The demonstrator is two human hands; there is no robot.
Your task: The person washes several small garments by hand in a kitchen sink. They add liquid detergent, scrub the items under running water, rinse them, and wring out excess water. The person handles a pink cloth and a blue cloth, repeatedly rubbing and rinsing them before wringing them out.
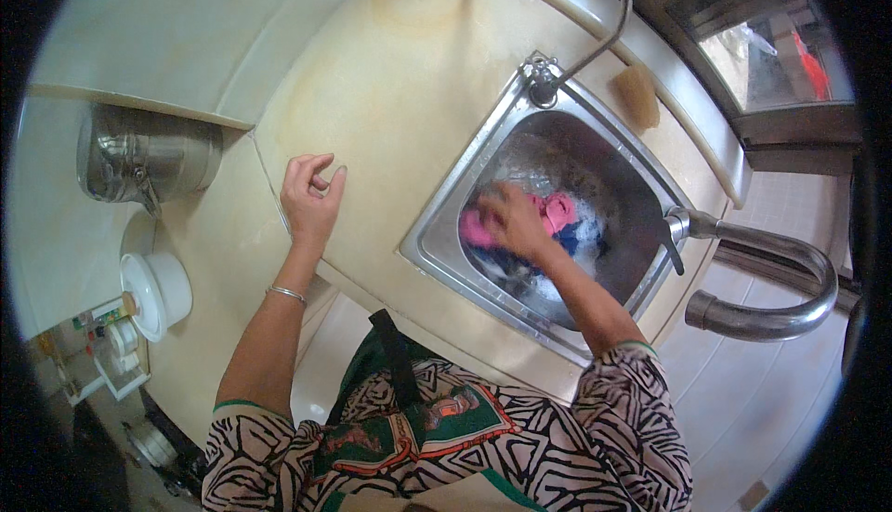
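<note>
My right hand is down inside a stainless steel sink, blurred, over a wet pink cloth. Whether its fingers grip the cloth is hard to make out. Dark blue fabric lies beside and under the pink one, amid soapy water with white suds. Above the cream countertop, to the left of the sink, my left hand is raised with curled fingers and thumb apart, holding nothing. A silver bangle circles that wrist.
A curved steel faucet arches at the sink's right; a slim-necked tap stands at its far corner. Behind the sink lies a brown sponge-like block. Leftward are a metal pot and a lidded white pot.
</note>
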